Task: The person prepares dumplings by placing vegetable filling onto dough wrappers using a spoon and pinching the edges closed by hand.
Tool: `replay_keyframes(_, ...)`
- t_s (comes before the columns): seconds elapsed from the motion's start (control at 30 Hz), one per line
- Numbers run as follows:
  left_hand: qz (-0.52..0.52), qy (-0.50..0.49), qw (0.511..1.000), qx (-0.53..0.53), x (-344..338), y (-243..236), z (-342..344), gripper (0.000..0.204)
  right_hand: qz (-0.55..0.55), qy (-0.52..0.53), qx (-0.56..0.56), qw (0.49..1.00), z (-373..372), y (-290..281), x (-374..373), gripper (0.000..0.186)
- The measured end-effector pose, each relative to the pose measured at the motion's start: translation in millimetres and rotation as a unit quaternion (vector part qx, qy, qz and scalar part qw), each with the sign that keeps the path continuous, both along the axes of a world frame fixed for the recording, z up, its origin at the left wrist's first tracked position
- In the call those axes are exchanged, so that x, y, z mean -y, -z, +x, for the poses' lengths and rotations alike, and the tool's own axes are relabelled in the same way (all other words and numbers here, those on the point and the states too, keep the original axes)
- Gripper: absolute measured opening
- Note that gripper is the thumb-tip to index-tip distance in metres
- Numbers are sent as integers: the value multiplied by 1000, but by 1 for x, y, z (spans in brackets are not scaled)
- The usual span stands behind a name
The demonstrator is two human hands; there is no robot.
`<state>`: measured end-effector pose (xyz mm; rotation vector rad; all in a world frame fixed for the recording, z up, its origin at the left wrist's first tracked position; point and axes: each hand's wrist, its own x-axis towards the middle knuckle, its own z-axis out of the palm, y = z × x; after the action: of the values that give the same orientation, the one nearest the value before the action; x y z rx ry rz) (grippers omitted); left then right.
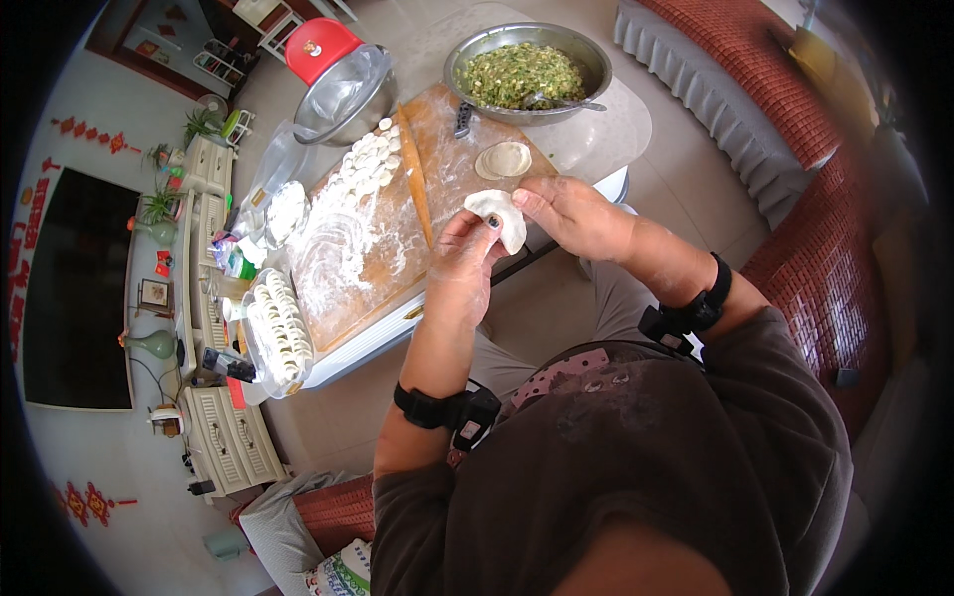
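A folded half-moon dumpling (pixel 505 216) is held up between my two hands, just off the near right edge of the floury wooden board (pixel 373 260). My left hand (pixel 465 256) grips its lower side, thumb on the front. At its upper right edge, the fingers of my right hand (pixel 576 214) pinch the dough. Flat round wrappers (pixel 504 159) lie on the board just beyond my hands. Farther off, a steel bowl (pixel 596 65) holds chopped green filling (pixel 525 74) with a spoon (pixel 566 103) in it. A rolling pin (pixel 413 179) lies across the board.
Small dough pieces (pixel 370 162) and loose flour cover the board's left part. A clear tray of finished dumplings (pixel 278 323) stands at the table's left corner. Behind are a steel bowl with a plastic bag (pixel 348 104) and a red stool (pixel 320 48). A red-covered sofa (pixel 795 288) is at right.
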<state>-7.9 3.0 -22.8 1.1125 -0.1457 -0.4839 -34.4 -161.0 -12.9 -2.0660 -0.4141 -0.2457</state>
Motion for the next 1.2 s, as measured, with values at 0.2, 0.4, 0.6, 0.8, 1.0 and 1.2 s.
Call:
replay_keyframes(0.2,-21,6,1000,-1,2,-4,-2,23,-29,-19,17,999,-3,5,-3,32)
replay_keyframes(0.4,-36,-15,999,1,1,-2,-1,21,26,-16,-7,1000,-2,2,-2,30)
replay_keyframes(0.6,-32,-37,999,-5,2,-4,0,20,2,-42,3,999,-3,5,-3,28)
replay_keyframes(0.8,-43,-35,998,-5,0,-2,0,21,42,-36,-12,998,-3,4,-5,27)
replay_keyframes(1.0,-51,-47,998,5,0,-3,-1,22,32,-44,27,998,-4,7,-4,26)
replay_keyframes(1.2,-63,-36,997,6,0,-1,-1,23,40,-35,3,999,-5,5,-6,27)
